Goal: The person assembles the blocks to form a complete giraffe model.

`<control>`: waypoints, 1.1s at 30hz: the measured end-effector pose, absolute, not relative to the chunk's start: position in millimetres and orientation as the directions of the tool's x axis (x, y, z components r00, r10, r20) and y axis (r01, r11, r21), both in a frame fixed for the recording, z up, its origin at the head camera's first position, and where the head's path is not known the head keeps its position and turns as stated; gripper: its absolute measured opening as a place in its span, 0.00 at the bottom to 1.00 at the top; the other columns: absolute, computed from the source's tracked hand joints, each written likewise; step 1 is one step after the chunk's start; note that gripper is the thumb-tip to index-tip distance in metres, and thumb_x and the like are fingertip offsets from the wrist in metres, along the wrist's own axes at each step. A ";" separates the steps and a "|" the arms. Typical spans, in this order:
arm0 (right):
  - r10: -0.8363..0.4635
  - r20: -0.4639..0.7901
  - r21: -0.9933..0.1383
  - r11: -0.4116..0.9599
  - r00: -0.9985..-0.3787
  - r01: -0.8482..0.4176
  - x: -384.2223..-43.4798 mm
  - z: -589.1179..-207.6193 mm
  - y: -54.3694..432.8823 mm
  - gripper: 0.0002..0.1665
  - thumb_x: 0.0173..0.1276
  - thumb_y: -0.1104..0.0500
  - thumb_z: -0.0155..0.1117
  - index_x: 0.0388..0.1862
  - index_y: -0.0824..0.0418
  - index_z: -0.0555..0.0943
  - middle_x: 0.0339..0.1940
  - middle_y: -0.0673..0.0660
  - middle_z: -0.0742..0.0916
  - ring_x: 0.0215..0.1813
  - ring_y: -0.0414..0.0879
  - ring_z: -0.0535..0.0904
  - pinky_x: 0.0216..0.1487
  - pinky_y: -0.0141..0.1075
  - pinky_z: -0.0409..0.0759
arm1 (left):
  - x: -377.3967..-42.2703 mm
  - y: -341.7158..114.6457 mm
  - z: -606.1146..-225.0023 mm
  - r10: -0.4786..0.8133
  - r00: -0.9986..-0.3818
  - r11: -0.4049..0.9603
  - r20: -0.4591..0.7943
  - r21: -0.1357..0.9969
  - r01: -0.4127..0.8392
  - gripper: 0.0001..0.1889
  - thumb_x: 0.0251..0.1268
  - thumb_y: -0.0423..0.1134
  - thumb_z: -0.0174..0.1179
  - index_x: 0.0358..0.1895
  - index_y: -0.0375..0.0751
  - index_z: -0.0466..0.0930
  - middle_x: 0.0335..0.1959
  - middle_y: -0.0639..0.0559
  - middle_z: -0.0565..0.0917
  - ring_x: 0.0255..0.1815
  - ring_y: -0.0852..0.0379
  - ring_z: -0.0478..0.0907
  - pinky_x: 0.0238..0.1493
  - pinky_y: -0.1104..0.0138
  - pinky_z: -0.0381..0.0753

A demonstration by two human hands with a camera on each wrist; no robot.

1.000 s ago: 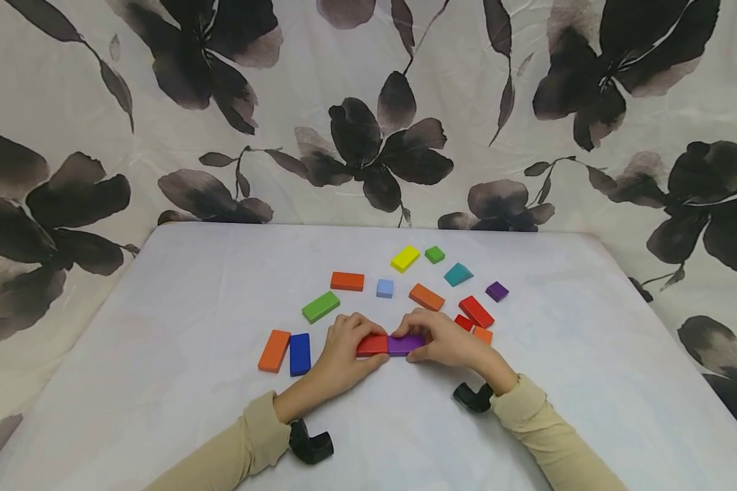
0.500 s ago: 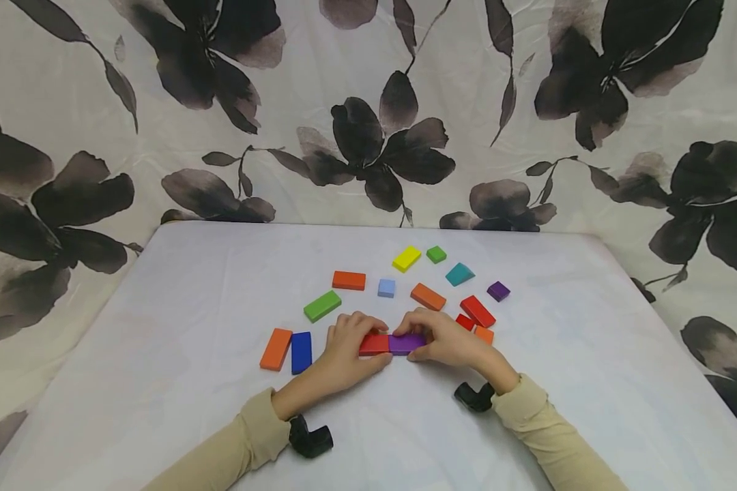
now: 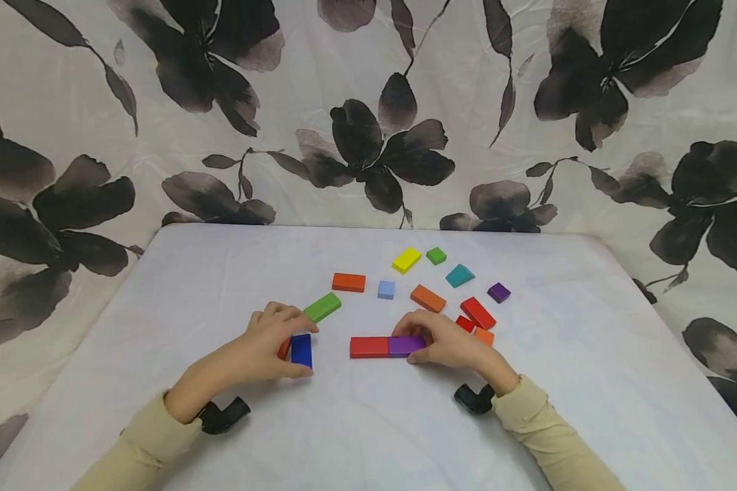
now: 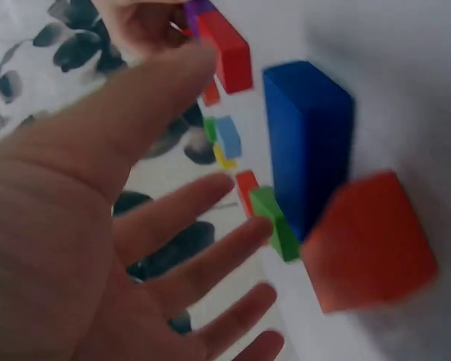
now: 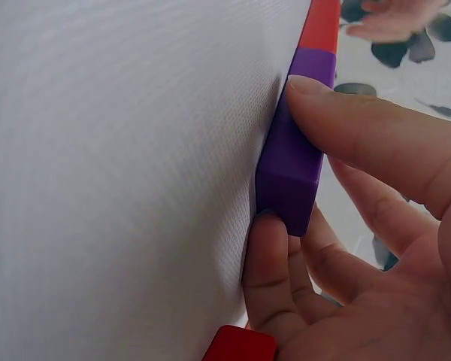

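Note:
My right hand [image 3: 442,339] pinches a purple block [image 5: 289,143] between thumb and fingers. The purple block lies end to end with a red block [image 3: 369,348], the two touching in one row on the table. Over to the left, my left hand [image 3: 264,344] hovers around a blue block [image 3: 301,350], thumb on the near side and fingers on the far side. In the left wrist view its fingers are spread and apart from the blue block [image 4: 304,143]. An orange block [image 4: 368,241] stands beside the blue one, partly hidden under the left hand in the head view.
Beyond the hands lie a green block [image 3: 322,307], an orange block [image 3: 349,282], a light blue cube [image 3: 386,290] and a yellow block [image 3: 407,260]. Toward the right are a teal piece [image 3: 460,275], a purple cube [image 3: 499,292] and a red block [image 3: 478,312].
My left hand has let go of the red block and moved left to the blue block. The right hand stays on the purple block.

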State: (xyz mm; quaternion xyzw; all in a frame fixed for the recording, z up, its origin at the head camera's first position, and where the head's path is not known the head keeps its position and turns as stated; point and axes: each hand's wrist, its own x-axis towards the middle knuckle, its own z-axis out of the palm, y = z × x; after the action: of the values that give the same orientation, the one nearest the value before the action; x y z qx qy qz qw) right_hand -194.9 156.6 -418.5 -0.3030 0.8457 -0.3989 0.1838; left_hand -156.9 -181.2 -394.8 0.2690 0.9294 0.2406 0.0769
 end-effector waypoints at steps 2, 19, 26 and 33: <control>-0.662 -0.071 -0.788 0.496 -0.746 -0.365 -194.9 -418.7 157.3 0.19 0.61 0.67 0.71 0.51 0.56 0.80 0.42 0.51 0.82 0.44 0.47 0.75 0.42 0.35 0.74 | -153.8 -189.3 -397.2 0.569 -0.821 0.731 -0.036 0.479 0.486 0.28 0.50 0.48 0.77 0.56 0.48 0.80 0.58 0.48 0.76 0.65 0.41 0.61 0.56 0.45 0.59; -0.662 -0.069 -0.794 0.490 -0.746 -0.360 -196.2 -419.8 159.1 0.20 0.61 0.67 0.72 0.52 0.56 0.80 0.42 0.50 0.81 0.44 0.47 0.75 0.41 0.35 0.74 | -126.6 -158.5 -404.7 0.657 -0.753 0.699 0.033 0.347 0.625 0.23 0.44 0.49 0.80 0.45 0.48 0.85 0.43 0.54 0.75 0.56 0.46 0.63 0.50 0.52 0.65; -0.667 -0.059 -0.796 0.480 -0.743 -0.368 -196.6 -419.7 158.6 0.20 0.61 0.67 0.72 0.52 0.58 0.80 0.43 0.52 0.81 0.44 0.48 0.75 0.41 0.35 0.74 | -114.5 -134.0 -409.7 0.663 -0.748 0.701 0.024 0.331 0.632 0.23 0.43 0.56 0.78 0.41 0.53 0.81 0.34 0.61 0.66 0.39 0.61 0.63 0.40 0.66 0.66; -0.672 -0.049 -0.797 0.472 -0.739 -0.376 -197.3 -421.4 160.3 0.20 0.61 0.67 0.72 0.52 0.58 0.80 0.42 0.53 0.82 0.44 0.48 0.75 0.41 0.35 0.74 | -117.8 -111.3 -417.2 0.637 -0.768 0.735 0.062 0.252 0.630 0.31 0.37 0.68 0.75 0.36 0.52 0.73 0.32 0.61 0.66 0.34 0.62 0.64 0.34 0.68 0.64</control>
State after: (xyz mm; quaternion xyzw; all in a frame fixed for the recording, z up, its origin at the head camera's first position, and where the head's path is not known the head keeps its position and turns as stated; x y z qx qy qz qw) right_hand -197.3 160.3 -421.4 -0.3124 0.8386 -0.4079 0.1813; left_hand -117.8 -111.3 -417.2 0.3402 0.9312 0.1300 0.0144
